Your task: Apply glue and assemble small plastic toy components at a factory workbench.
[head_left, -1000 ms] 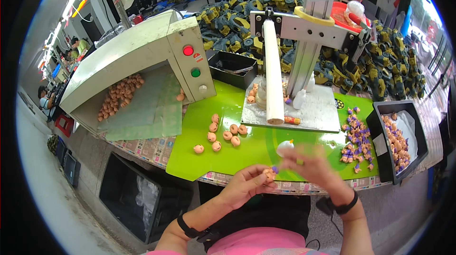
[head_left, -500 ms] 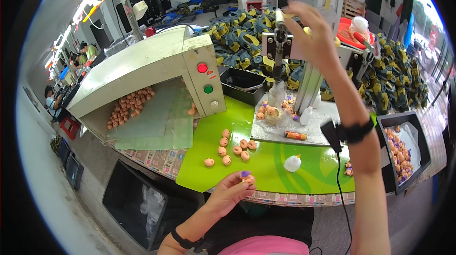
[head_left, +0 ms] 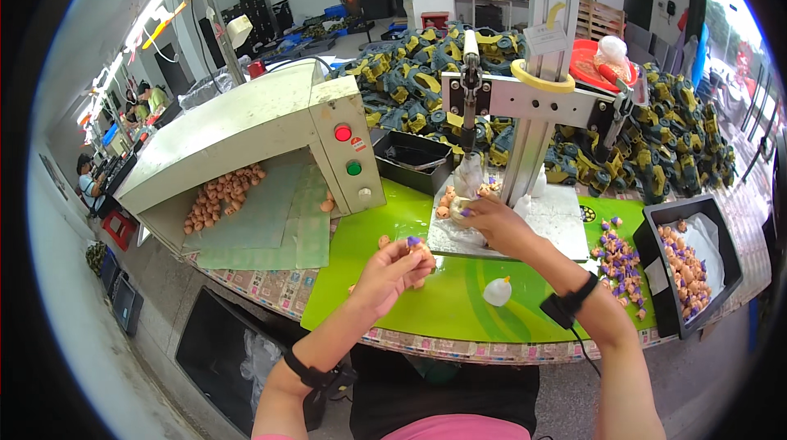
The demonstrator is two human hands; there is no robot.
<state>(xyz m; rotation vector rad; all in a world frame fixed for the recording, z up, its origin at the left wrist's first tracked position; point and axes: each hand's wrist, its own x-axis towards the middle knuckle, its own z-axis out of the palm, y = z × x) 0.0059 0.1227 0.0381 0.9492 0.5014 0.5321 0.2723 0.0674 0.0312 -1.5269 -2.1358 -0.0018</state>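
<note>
My left hand pinches a small peach doll head with a purple top above the front of the green mat. My right hand reaches to the round holder under the toggle clamp. Its fingertips close on a small piece with a purple part; the fingers hide most of it. Loose peach heads lie beside the holder on the metal base plate. More heads lie behind my left hand, partly covered by it. A white squeeze bottle stands on the mat.
A cream machine with peach heads inside stands at left. Purple-topped heads lie on the green mat, near a black bin of heads at right. Grey-yellow toy vehicles are heaped behind.
My right hand has come down from the clamp handle to the holder, and the handle now shows uncovered. My left hand, with its doll head, has risen slightly, covering heads on the mat.
</note>
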